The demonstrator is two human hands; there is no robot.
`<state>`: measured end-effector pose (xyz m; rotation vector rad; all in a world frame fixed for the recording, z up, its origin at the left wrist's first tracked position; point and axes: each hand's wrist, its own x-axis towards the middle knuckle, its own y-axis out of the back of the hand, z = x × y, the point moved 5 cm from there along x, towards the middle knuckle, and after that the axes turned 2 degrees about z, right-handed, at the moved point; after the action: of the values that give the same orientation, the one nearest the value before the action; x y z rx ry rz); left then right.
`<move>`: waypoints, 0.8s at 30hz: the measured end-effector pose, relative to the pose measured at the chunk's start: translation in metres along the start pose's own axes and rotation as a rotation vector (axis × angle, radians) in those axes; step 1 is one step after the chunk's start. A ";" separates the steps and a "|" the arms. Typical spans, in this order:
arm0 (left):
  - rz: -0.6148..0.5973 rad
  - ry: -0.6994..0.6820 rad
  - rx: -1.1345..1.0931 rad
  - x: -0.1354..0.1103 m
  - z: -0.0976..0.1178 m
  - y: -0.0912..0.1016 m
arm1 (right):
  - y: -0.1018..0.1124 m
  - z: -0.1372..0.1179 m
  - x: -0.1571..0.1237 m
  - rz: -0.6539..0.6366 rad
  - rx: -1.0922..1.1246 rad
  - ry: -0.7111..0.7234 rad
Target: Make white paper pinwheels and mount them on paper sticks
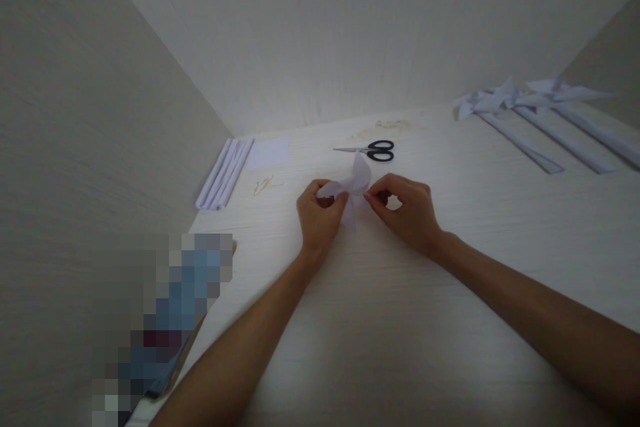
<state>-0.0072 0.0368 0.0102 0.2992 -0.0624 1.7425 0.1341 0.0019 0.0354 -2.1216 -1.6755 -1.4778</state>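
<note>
A white paper pinwheel (361, 175) with curled blades is held in my left hand (319, 219), its thumb pressed close to the middle. Just to the right, my right hand (407, 210) has thumb and forefinger pinched together beside the pinwheel's centre. A thin, pale tip seems to show at that pinch, but it is too small to name. Behind the pinwheel lie scissors (371, 149) with black handles, blades pointing left.
Rolled white paper tubes (225, 173) lie at the left, beside a square paper sheet (269, 153). Small thin pale pieces (267, 184) are in front of it. Pale tangled bits (393, 125) sit near the back wall. Three pinwheels on paper sticks (565, 137) rest at the right.
</note>
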 end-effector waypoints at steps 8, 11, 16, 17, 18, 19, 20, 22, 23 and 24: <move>-0.029 0.001 -0.038 -0.001 0.000 -0.002 | -0.005 0.022 -0.001 0.046 0.153 -0.250; -0.056 -0.015 -0.045 -0.002 0.001 -0.004 | -0.007 0.032 -0.001 0.065 0.252 -0.345; -0.063 -0.016 -0.041 -0.002 0.001 -0.004 | -0.008 0.037 0.000 0.065 0.322 -0.415; -0.061 -0.013 -0.039 -0.002 0.000 -0.004 | -0.009 0.038 0.000 0.060 0.337 -0.422; -0.059 -0.009 -0.036 -0.002 0.000 -0.003 | -0.009 0.038 0.000 0.057 0.351 -0.427; -0.059 -0.007 -0.033 -0.002 0.000 -0.003 | -0.010 0.038 0.000 0.054 0.362 -0.430; -0.058 -0.006 -0.030 -0.002 0.000 -0.003 | -0.010 0.039 0.000 0.051 0.369 -0.434; -0.057 -0.005 -0.025 -0.002 0.000 -0.003 | -0.010 0.039 0.000 0.047 0.372 -0.436; -0.056 -0.006 -0.023 -0.002 0.001 -0.003 | -0.010 0.039 0.000 0.049 0.369 -0.434; -0.054 -0.007 -0.023 -0.002 0.001 -0.003 | -0.010 0.038 0.000 0.054 0.362 -0.428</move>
<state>-0.0038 0.0355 0.0104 0.2874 -0.0785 1.6866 0.1506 0.0271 0.0099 -2.3494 -1.8148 -0.6611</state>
